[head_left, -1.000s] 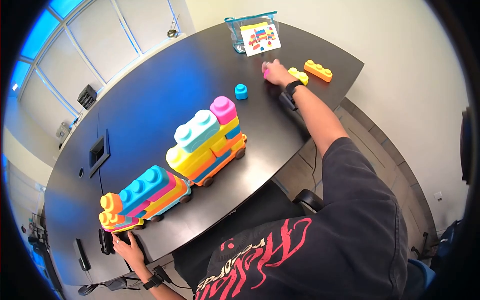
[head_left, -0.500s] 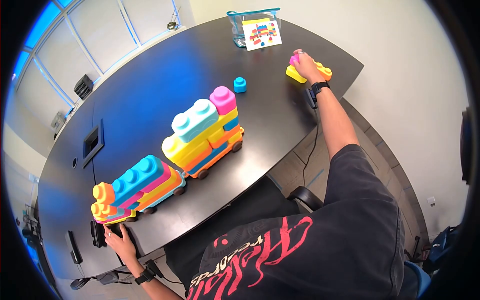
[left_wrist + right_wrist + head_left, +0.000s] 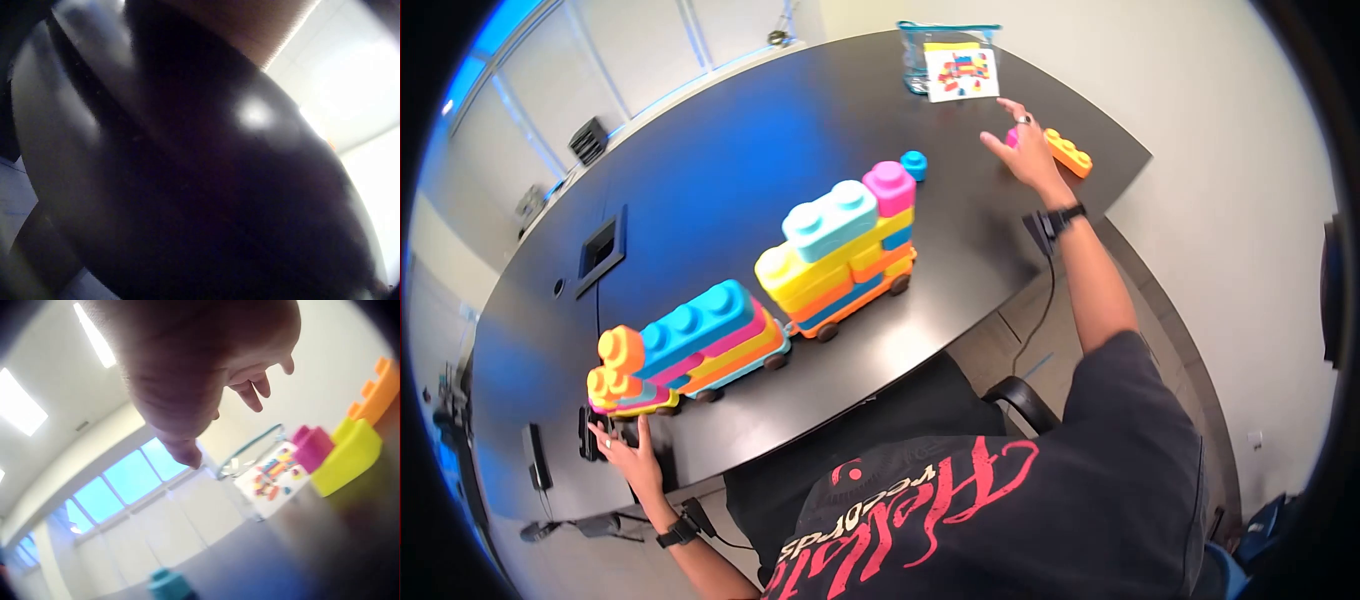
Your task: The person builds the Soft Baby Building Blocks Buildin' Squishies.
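Observation:
My right hand [image 3: 1030, 150] is raised with spread fingers beside the pink block [image 3: 1012, 137] and the orange block [image 3: 1069, 154]. In the right wrist view the hand [image 3: 206, 369] holds nothing; the pink block [image 3: 312, 447] sits on a yellow block [image 3: 350, 456], with the orange block [image 3: 379, 394] behind. At the table's near left, my left hand [image 3: 632, 462] has its fingers extended by a black object [image 3: 590, 434], close to the front of a block train [image 3: 700, 335]; whether it touches either cannot be told. The left wrist view shows mostly dark surface.
A small blue block [image 3: 914, 165] stands behind the train's tall rear wagon [image 3: 840, 265]. At the back of the table [image 3: 730, 130] are a clear zip bag [image 3: 914, 60] and a picture card [image 3: 962, 76]. A black chair [image 3: 1020, 400] is at the near edge.
My right hand has let go of the pink block, now on the yellow block, and its fingers have spread. The head view has shifted, moving the train and bag within the picture.

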Motion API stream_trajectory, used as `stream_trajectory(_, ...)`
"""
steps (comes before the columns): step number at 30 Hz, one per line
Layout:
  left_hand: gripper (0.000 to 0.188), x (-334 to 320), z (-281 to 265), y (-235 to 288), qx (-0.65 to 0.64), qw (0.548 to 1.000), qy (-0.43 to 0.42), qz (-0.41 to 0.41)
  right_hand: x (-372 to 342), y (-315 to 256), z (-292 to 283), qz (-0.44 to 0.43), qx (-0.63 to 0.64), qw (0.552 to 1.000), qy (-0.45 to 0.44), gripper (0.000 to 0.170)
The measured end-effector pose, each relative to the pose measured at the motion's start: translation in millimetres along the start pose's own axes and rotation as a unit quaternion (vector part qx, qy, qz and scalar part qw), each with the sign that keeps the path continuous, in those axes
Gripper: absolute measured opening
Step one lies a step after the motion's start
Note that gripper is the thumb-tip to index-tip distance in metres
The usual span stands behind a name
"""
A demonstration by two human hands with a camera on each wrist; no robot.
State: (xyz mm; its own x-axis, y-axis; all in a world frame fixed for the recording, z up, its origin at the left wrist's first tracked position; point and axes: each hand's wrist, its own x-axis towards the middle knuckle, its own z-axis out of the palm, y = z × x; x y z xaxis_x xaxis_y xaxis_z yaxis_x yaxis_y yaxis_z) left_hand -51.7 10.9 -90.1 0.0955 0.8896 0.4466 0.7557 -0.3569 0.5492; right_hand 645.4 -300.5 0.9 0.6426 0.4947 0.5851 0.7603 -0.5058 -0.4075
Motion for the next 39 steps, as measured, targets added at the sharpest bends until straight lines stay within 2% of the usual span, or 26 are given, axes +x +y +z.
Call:
stream_trajectory(1,0.103,0,-8,14,-0.066,0.997,0.014,-0.038,-9,-31,-6,-0.011,0.008,1.0,-0.007,0.08)
stream_trajectory(2,0.105,0,-22,31,-0.051,0.998,0.023,-0.033,-23,-63,-11,-0.041,0.229,0.964,-0.129,0.086)
stream_trajectory(3,0.107,3,-36,47,-0.035,0.999,0.03,-0.027,-35,-93,-14,-0.063,0.435,0.864,-0.245,0.093)
stream_trajectory(5,0.116,17,-58,73,0.03,0.973,0.105,0.202,-47,-134,-11,-0.102,0.454,0.826,-0.317,0.106)
stream_trajectory(6,0.117,23,-73,93,0.069,0.964,0.085,0.243,-52,-148,-4,-0.091,0.495,0.795,-0.34,0.097)
stream_trajectory(7,0.119,29,-84,114,0.109,0.951,0.065,0.281,-53,-153,5,-0.099,0.5,0.786,-0.35,0.097)
stream_trajectory(9,0.107,44,-92,143,0.083,0.936,-0.028,0.34,-54,-159,25,-0.135,0.415,0.811,-0.389,0.082)
stream_trajectory(10,0.1,50,-90,149,0.127,0.922,-0.041,0.363,-61,-171,22,-0.153,0.45,0.811,-0.341,0.066)
stream_trajectory(11,0.093,54,-84,150,0.17,0.906,-0.055,0.384,-67,-173,23,-0.165,0.457,0.8,-0.352,0.066)
stream_trajectory(13,0.086,59,-63,138,0.192,0.914,-0.114,0.339,-77,-168,21,-0.118,0.448,0.826,-0.323,0.059)
stream_trajectory(14,0.084,56,-58,142,0.186,0.922,-0.135,0.312,-85,-169,19,-0.124,0.45,0.821,-0.328,0.059)
stream_trajectory(16,0.083,48,-48,139,0.151,0.939,-0.116,0.286,-105,-174,14,-0.102,0.39,0.885,-0.233,0.049)
stream_trajectory(17,0.082,45,-43,134,0.112,0.952,-0.098,0.268,-116,-180,11,-0.104,0.392,0.884,-0.234,0.049)
stream_trajectory(18,0.079,42,-38,128,0.117,0.947,-0.058,0.293,-127,-186,7,-0.086,0.367,0.905,-0.195,0.048)
stream_trajectory(19,0.079,40,-32,127,0.119,0.947,-0.061,0.292,-135,-191,2,-0.065,0.341,0.924,-0.158,0.047)
stream_trajectory(20,0.08,34,-26,125,0.125,0.949,-0.029,0.287,-147,-198,-1,-0.062,0.313,0.94,-0.123,0.045)
stream_trajectory(21,0.08,31,-19,129,0.132,0.95,0.003,0.282,-154,-201,-3,-0.063,0.315,0.939,-0.124,0.045)
stream_trajectory(23,0.089,24,-10,147,0.169,0.95,-0.014,0.262,-162,-209,-4,-0.041,0.254,0.965,-0.041,0.045)
stream_trajectory(25,0.096,27,-8,155,0.148,0.937,-0.047,0.313,-165,-214,0,-0.041,0.274,0.96,-0.028,0.049)
stream_trajectory(26,0.099,30,-8,161,0.129,0.934,-0.089,0.32,-166,-214,3,-0.023,0.264,0.964,-0.01,0.053)
stream_trajectory(27,0.099,31,-9,164,0.13,0.934,-0.087,0.32,-168,-215,6,-0.004,0.252,0.968,0.008,0.057)
stream_trajectory(29,0.098,32,-11,168,0.123,0.922,-0.121,0.347,-169,-213,4,-0.008,0.24,0.971,0.006,0.062)
stream_trajectory(31,0.092,35,-6,171,0.135,0.924,-0.122,0.336,-169,-213,-3,0.002,0.239,0.969,-0.053,0.062)
stream_trajectory(32,0.089,36,-3,171,0.151,0.923,-0.118,0.335,-169,-208,-3,0.002,0.24,0.969,-0.054,0.062)
stream_trajectory(34,0.081,37,5,176,0.166,0.924,-0.094,0.331,-166,-198,-2,-0.01,0.216,0.968,-0.126,0.063)
stream_trajectory(39,0.08,76,45,178,0.178,0.932,-0.053,0.31,-141,-211,13,-0.03,0.239,0.961,-0.135,0.065)
